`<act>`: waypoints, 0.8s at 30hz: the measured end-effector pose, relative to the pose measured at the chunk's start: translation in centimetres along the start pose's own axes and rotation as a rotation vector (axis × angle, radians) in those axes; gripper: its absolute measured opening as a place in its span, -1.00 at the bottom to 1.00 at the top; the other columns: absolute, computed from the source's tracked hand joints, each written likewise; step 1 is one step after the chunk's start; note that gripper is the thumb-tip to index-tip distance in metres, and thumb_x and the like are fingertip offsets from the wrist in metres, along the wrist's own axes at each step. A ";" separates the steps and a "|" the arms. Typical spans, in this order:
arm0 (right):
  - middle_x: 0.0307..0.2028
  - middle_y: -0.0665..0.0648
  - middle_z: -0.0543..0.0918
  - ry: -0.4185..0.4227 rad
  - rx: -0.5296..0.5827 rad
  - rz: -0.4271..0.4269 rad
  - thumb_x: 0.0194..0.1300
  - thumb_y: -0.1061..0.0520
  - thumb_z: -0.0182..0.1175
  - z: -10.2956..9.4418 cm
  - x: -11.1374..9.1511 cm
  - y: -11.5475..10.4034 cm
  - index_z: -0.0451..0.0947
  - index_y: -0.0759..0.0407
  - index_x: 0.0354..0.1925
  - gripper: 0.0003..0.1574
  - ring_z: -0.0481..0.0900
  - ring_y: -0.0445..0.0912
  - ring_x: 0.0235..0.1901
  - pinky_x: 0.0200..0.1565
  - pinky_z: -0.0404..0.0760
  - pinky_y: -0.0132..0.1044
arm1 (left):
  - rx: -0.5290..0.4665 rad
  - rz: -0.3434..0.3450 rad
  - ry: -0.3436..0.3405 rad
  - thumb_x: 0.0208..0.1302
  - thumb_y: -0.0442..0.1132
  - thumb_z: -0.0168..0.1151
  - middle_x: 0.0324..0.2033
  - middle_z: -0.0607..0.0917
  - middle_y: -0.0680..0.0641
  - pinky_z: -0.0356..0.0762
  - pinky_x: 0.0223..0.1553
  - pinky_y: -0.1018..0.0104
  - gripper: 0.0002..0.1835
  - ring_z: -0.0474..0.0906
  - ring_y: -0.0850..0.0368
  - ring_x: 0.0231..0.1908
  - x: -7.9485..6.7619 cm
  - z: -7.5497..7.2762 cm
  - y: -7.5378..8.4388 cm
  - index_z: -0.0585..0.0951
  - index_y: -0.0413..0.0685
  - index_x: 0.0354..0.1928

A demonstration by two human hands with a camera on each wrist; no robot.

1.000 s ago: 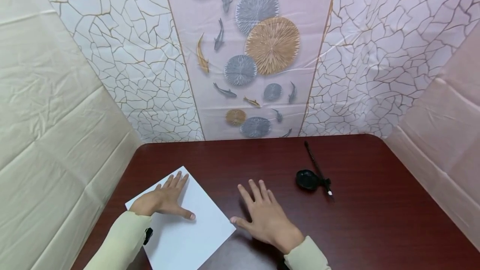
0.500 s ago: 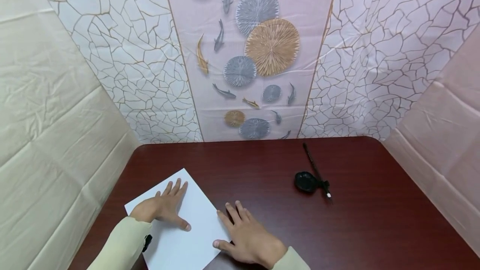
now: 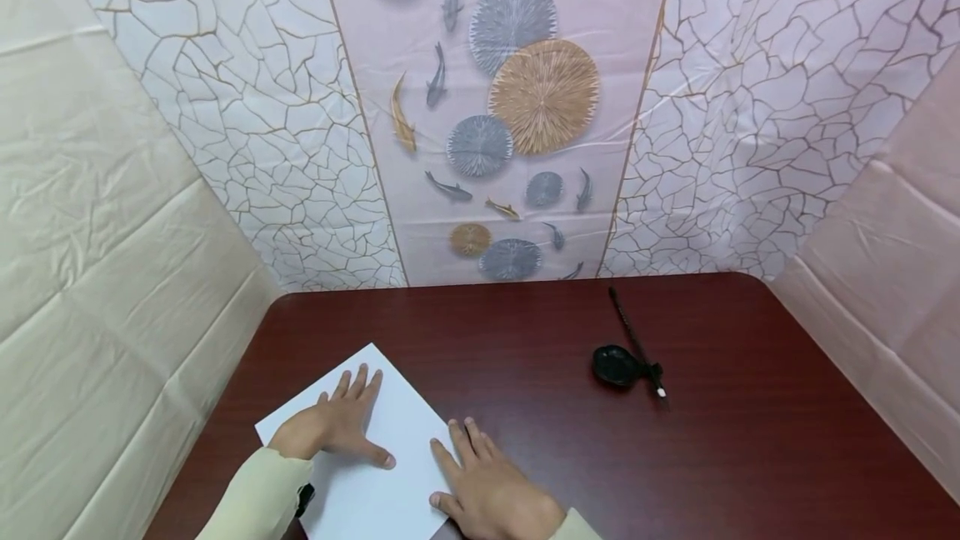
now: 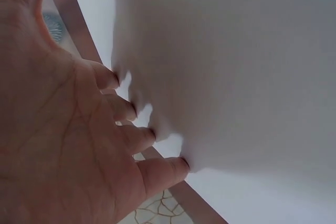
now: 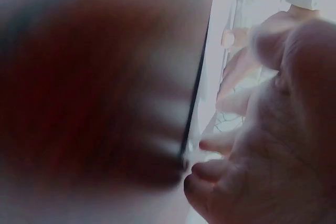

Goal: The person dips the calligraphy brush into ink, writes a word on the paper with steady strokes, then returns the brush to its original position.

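Head camera: a white paper sheet (image 3: 375,497) lies askew on the bench (image 3: 540,348), front left. The left hand (image 3: 330,430) rests on it – fingers spread, tips touching the paper. The right hand (image 3: 495,486) is at its right edge, fingers apart – contact I cannot tell. Farther right, a writing brush (image 3: 628,326) lies beside a black ink dish (image 3: 615,366).

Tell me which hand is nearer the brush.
The right hand, at the right edge of the white paper; the left hand, spread over it, is farther from the brush.
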State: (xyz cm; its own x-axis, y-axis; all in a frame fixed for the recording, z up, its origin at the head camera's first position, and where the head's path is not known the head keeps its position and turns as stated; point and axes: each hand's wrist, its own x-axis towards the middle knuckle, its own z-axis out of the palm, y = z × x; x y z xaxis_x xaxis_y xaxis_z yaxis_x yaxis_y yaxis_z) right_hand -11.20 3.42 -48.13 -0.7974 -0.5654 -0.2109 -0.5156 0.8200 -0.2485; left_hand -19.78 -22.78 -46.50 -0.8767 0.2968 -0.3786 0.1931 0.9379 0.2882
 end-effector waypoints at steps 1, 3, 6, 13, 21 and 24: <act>0.66 0.24 0.07 -0.003 0.019 0.009 0.63 -0.32 -0.02 0.1 0.0 0.0 0.16 0.00 0.66 -0.15 0.00 0.21 0.64 0.54 0.23 0.05 | -0.003 -0.005 0.002 -0.19 0.41 0.66 0.64 -0.13 -0.45 -0.11 0.43 -0.61 0.56 -0.25 -0.54 0.60 0.0 0.1 0.0 -0.01 -0.26 0.68; 0.66 0.28 0.06 -0.001 0.056 0.032 0.64 -0.28 -0.01 0.1 0.1 -0.1 0.16 0.05 0.65 -0.16 -0.01 0.20 0.65 0.55 0.22 0.04 | -0.008 -0.010 0.009 -0.20 0.43 0.65 0.64 -0.13 -0.46 -0.12 0.42 -0.63 0.57 -0.25 -0.55 0.60 0.2 0.4 0.0 -0.01 -0.27 0.67; 0.65 0.34 0.06 0.018 0.093 0.061 0.63 -0.23 0.04 0.2 0.1 -0.3 0.18 0.15 0.64 -0.15 -0.01 0.21 0.65 0.55 0.21 0.05 | -0.009 -0.022 0.015 -0.23 0.55 0.58 0.64 -0.17 -0.45 -0.16 0.42 -0.64 0.63 -0.30 -0.54 0.60 0.8 1.0 -0.2 -0.05 -0.25 0.68; 0.62 0.40 0.11 0.043 0.050 0.105 0.51 -0.28 0.21 0.4 0.2 -0.6 0.24 0.27 0.59 -0.01 0.05 0.25 0.63 0.54 0.24 0.06 | -0.027 -0.070 0.058 -0.36 0.71 0.46 0.66 -0.17 -0.40 -0.14 0.40 -0.65 0.71 -0.32 -0.52 0.61 2.8 3.1 -0.7 -0.05 -0.20 0.70; 0.61 0.40 0.15 0.049 -0.012 0.128 0.39 -0.36 0.32 0.1 0.2 -0.9 0.26 0.34 0.56 0.13 0.08 0.24 0.62 0.53 0.26 0.04 | -0.027 -0.123 0.101 -0.38 0.71 0.48 0.64 -0.11 -0.46 -0.06 0.38 -0.66 0.71 -0.23 -0.57 0.59 3.3 3.9 0.5 0.02 -0.26 0.67; 0.60 0.42 0.16 0.056 -0.021 0.128 0.37 -0.38 0.33 0.2 0.1 -1.0 0.27 0.34 0.55 0.15 0.09 0.25 0.62 0.53 0.26 0.04 | -0.028 -0.151 0.098 -0.28 0.67 0.48 0.63 -0.11 -0.49 -0.02 0.39 -0.63 0.65 -0.21 -0.58 0.59 2.7 3.5 1.9 0.02 -0.28 0.67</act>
State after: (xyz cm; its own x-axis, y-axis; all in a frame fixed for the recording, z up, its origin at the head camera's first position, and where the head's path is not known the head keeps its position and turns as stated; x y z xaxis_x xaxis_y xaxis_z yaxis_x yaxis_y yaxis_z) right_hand -10.72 2.49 -48.14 -0.8733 -0.4504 -0.1860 -0.4144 0.8872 -0.2027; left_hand -20.29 -19.57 -50.02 -0.9338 0.1328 -0.3324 0.0448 0.9647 0.2596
